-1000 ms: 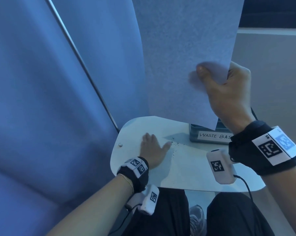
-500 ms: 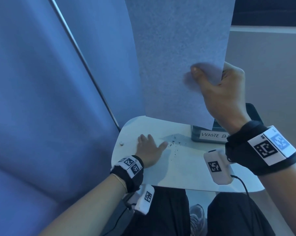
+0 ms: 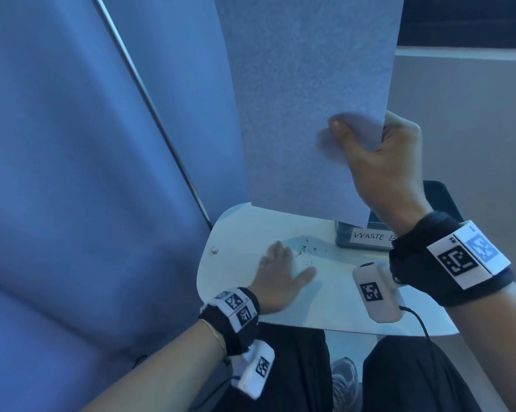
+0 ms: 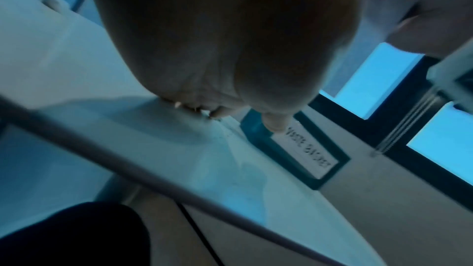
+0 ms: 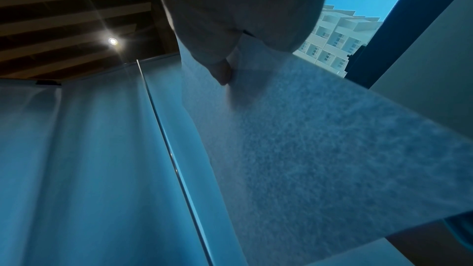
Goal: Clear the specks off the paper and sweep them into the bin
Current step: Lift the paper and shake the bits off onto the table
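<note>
My right hand [image 3: 378, 162] pinches a sheet of white paper [image 3: 304, 93] by its right edge and holds it upright above the small white table [image 3: 238, 233]; the thumb lies on the near face, the fingers behind. In the right wrist view the paper [image 5: 320, 149] stretches away from my thumb. Dark specks [image 3: 305, 249] lie scattered on the table just beyond my left hand [image 3: 280, 272], which rests flat with straight fingers. A grey bin labelled "WASTE" [image 3: 366, 237] stands at the table's far right, partly hidden by the paper and my wrist; its label [image 4: 307, 153] shows past my fingertips.
A blue partition [image 3: 72, 173] with a metal strip [image 3: 149, 96] rises close on the left. A small stud [image 3: 214, 250] sits near the table's left edge. My knees [image 3: 295, 367] are under the near edge. A grey wall [image 3: 464, 129] stands to the right.
My left hand has slid a little left and nearer across the table, leaving the specks bunched just past its fingertips. The right hand still holds the paper upright.
</note>
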